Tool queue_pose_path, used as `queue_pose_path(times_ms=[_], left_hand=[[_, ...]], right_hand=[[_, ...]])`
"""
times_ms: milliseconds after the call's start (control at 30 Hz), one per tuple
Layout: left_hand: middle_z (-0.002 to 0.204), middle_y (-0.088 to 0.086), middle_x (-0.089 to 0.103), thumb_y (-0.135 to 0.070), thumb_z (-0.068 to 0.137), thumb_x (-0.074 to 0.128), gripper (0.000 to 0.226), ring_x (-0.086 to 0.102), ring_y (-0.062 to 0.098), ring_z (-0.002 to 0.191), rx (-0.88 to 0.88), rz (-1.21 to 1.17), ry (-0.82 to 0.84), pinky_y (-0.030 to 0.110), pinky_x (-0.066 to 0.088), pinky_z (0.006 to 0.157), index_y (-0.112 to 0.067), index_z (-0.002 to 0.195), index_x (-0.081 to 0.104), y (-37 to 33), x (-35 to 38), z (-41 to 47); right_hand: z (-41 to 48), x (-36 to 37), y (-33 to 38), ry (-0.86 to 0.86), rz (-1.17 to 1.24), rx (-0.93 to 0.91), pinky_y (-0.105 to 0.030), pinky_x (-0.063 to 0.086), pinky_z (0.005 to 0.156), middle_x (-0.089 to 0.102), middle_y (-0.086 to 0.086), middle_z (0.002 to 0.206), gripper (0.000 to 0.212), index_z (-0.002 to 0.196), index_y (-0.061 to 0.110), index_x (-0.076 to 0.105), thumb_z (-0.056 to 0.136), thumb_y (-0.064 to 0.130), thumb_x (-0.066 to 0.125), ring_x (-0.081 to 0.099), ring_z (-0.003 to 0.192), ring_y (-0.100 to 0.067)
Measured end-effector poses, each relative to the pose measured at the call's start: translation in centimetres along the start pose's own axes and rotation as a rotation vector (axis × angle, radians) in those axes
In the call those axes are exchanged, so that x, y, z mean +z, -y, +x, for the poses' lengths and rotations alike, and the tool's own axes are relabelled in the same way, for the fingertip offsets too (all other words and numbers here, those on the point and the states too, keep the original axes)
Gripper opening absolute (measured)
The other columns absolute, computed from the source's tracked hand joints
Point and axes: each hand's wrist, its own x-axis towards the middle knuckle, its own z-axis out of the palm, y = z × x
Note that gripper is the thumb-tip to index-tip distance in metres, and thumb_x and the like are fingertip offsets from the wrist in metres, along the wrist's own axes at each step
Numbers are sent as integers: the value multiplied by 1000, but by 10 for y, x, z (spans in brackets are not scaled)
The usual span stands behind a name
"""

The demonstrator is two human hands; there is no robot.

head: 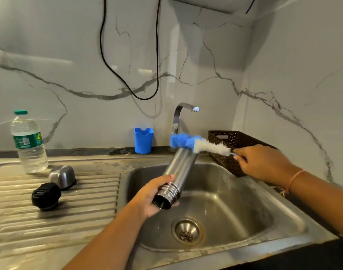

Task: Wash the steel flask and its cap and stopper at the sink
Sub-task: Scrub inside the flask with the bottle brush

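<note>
Left hand wraps the steel flask at its threaded neck, mouth toward the camera, body tilted up over the sink. Right hand pinches the bottle brush by its thin handle, bristles on the flask's far end. Stopper and cap sit on the ribbed surface to the left, looking unwashed. Tap shows no stream. Risks: one-handed grip on wet threads could slip and drop the flask into the basin; a hard stroke could flick water into the basket.
</note>
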Motion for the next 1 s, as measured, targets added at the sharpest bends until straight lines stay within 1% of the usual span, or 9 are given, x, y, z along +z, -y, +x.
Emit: queue_pose_path(times_ms=[100, 200, 367, 500, 633, 733, 800, 900, 1000], left_hand=[[93, 19, 62, -11, 63, 72, 48, 62, 31, 85, -39, 30, 18, 58, 52, 78, 0, 107, 56, 2, 0, -4], [98, 22, 59, -6, 60, 73, 55, 62, 32, 83, -50, 13, 15, 46, 57, 68, 2, 110, 53, 2, 1, -4], [100, 25, 60, -16, 66, 71, 58, 61, 33, 85, 26, -120, 28, 39, 58, 62, 3, 116, 49, 1, 3, -3], [91, 22, 59, -23, 68, 66, 60, 59, 30, 74, 61, -185, 1, 34, 57, 52, 2, 120, 49, 2, 2, -2], [90, 19, 63, -17, 66, 67, 53, 61, 28, 75, 75, -240, -33, 42, 53, 71, -4, 115, 51, -1, -6, 0], [97, 19, 63, -11, 61, 72, 67, 64, 29, 71, 88, -69, -50, 39, 57, 62, -12, 123, 47, -1, -4, -1], [107, 22, 61, -7, 59, 74, 77, 66, 34, 73, 108, 28, -25, 46, 56, 68, -20, 127, 43, 1, 0, -1], [118, 23, 53, -3, 58, 78, 86, 65, 38, 77, 110, 158, 21, 50, 56, 67, -30, 129, 39, 5, 7, -1], [118, 16, 45, 1, 68, 78, 84, 65, 35, 74, 146, 286, -33, 40, 56, 55, -34, 131, 34, 9, 9, 1]], right_hand=[[-12, 2, 2, 84, 99, -187, -19, 41, 62, 67, 12, 93, 34, 129, 36, 55, 99, 39, 38, 50, 66, 0], [-20, 8, 6, 158, 175, -292, -9, 38, 67, 68, 13, 110, 35, 132, 37, 53, 98, 39, 41, 46, 64, 11], [-7, 11, -14, 47, 30, -48, -32, 48, 79, 68, 5, 109, 36, 126, 34, 57, 99, 41, 35, 63, 95, -18], [-7, 7, -12, -11, 68, -88, -26, 46, 70, 69, 4, 106, 37, 132, 37, 52, 99, 40, 36, 63, 92, -16], [-19, 8, 5, 100, 199, -304, -17, 40, 61, 68, 11, 86, 34, 129, 39, 55, 98, 41, 39, 55, 65, -1], [-14, 6, -1, 41, 99, -232, -24, 42, 63, 63, 12, 77, 34, 127, 39, 56, 98, 42, 37, 52, 66, -4], [-7, 6, -9, -14, 76, -122, -27, 45, 64, 58, 13, 74, 34, 124, 37, 58, 98, 42, 35, 55, 73, -12], [0, 6, -18, -31, 20, -19, -38, 53, 74, 68, 4, 96, 34, 117, 33, 59, 98, 41, 33, 63, 84, -19], [-4, 10, -18, -6, -52, -19, -38, 53, 76, 68, 3, 96, 33, 113, 28, 60, 98, 40, 33, 64, 84, -19]])
